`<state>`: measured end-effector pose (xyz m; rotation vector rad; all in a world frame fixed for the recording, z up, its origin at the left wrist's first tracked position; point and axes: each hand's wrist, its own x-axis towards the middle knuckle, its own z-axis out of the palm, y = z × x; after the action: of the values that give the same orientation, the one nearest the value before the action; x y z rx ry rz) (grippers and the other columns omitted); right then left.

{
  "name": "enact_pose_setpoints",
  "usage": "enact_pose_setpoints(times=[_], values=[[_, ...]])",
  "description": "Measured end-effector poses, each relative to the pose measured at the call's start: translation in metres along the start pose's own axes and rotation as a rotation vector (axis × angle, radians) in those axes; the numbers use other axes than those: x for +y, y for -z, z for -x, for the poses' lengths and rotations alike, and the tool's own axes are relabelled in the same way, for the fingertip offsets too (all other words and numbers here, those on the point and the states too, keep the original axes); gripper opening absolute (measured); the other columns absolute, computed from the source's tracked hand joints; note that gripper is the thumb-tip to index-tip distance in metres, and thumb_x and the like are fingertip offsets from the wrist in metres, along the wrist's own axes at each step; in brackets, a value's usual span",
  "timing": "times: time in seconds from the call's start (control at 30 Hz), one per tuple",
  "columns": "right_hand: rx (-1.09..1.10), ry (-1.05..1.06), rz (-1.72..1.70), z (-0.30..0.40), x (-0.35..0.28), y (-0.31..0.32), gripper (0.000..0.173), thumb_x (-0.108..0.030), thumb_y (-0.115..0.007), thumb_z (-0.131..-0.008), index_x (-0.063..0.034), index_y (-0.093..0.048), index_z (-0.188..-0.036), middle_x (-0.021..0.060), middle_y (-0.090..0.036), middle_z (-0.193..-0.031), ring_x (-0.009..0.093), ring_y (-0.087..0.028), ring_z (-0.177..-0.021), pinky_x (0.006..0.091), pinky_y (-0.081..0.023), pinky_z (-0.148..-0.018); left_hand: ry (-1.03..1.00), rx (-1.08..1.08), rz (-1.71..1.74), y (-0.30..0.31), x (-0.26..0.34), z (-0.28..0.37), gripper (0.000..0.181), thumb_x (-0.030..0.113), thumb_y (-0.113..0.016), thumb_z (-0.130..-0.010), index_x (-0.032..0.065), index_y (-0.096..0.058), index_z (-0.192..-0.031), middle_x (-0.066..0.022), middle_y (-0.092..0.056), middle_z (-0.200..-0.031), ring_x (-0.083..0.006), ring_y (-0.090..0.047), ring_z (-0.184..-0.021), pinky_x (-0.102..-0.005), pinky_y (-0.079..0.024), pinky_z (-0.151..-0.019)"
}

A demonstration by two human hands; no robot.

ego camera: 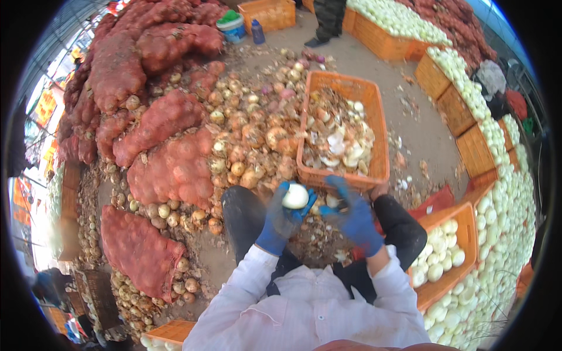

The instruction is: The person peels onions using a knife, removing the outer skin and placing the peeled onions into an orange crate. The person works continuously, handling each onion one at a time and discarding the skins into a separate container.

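Note:
A peeled white onion (295, 196) rests in my left hand (281, 215), which wears a blue work glove and has its fingers curled around it. My right hand (353, 217), gloved in blue too, is apart from the onion, to its right, and blurred; whether it holds a small tool cannot be made out. Just beyond my hands stands an orange plastic crate (382, 131) with onion skins and scraps (338, 142) inside. Unpeeled onions (254, 136) lie heaped on the ground to the left of that crate.
Red mesh sacks of onions (171, 171) are piled at the left. An orange crate of peeled onions (470, 232) stands by my right knee, with more full crates (476, 151) curving behind it. A person (329, 19), a bucket (232, 30) and a purple bottle (257, 33) are at the far side.

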<state>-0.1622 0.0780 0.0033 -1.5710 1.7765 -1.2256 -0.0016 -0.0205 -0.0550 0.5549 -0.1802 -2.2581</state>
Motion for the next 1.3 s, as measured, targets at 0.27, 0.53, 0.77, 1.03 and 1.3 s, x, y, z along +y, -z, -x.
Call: enact_pose_setpoints(times=[0.27,0.53,0.77,1.03,1.3], values=[[-0.019,-0.434,-0.632,0.003,-0.021,-0.009,0.056,-0.03,-0.073,-0.08,-0.0064,-0.055,-0.127,0.0118,-0.067,-0.093,0.016,-0.06,-0.068,0.0277,-0.049,-0.061,-0.02,-0.289,-0.449,-0.049,0.008,0.04,0.064,0.019,-0.067,-0.086,0.0042,-0.037,-0.14,-0.0104,-0.055,-0.127,-0.0219,-0.057,-0.113,-0.0328,-0.052,-0.091],[0.217,-0.037,0.132,0.011,-0.029,-0.003,0.05,-0.024,-0.069,-0.082,-0.0071,-0.053,-0.126,0.0149,-0.063,-0.107,0.025,-0.065,-0.084,0.0331,-0.052,-0.069,0.151,-0.286,-0.255,-0.039,0.018,0.035,0.071,0.019,-0.064,-0.084,0.0004,-0.03,-0.142,-0.0249,-0.05,-0.13,-0.0326,-0.06,-0.11,-0.0395,-0.055,-0.088],[-0.078,0.055,0.484,0.037,-0.027,-0.007,0.049,-0.023,-0.064,-0.08,-0.0084,-0.053,-0.125,0.0135,-0.058,-0.121,0.027,-0.065,-0.091,0.0363,-0.054,-0.072,0.018,-0.28,-0.293,-0.026,0.025,0.037,0.056,0.027,-0.056,-0.092,-0.001,-0.036,-0.136,-0.0226,-0.055,-0.123,-0.0307,-0.062,-0.106,-0.0379,-0.06,-0.079],[-0.065,0.282,0.814,0.024,-0.021,-0.008,0.036,-0.02,-0.06,-0.081,-0.0111,-0.057,-0.116,0.0083,-0.058,-0.114,0.017,-0.063,-0.082,0.0313,-0.052,-0.062,-0.175,-0.109,-0.474,-0.035,0.006,0.055,0.054,0.032,-0.051,-0.094,-0.0005,-0.037,-0.134,-0.0229,-0.056,-0.118,-0.0283,-0.065,-0.091,-0.0332,-0.058,-0.063],[0.116,0.05,0.857,-0.008,0.056,-0.012,0.032,-0.014,-0.062,-0.08,-0.0082,-0.059,-0.111,0.0125,-0.063,-0.097,0.023,-0.065,-0.079,0.0348,-0.052,-0.066,-0.107,-0.277,-0.356,-0.041,0.004,0.052,0.054,0.028,-0.055,-0.092,0.0043,-0.034,-0.136,-0.0201,-0.059,-0.111,-0.0247,-0.065,-0.08,-0.032,-0.056,-0.061]])
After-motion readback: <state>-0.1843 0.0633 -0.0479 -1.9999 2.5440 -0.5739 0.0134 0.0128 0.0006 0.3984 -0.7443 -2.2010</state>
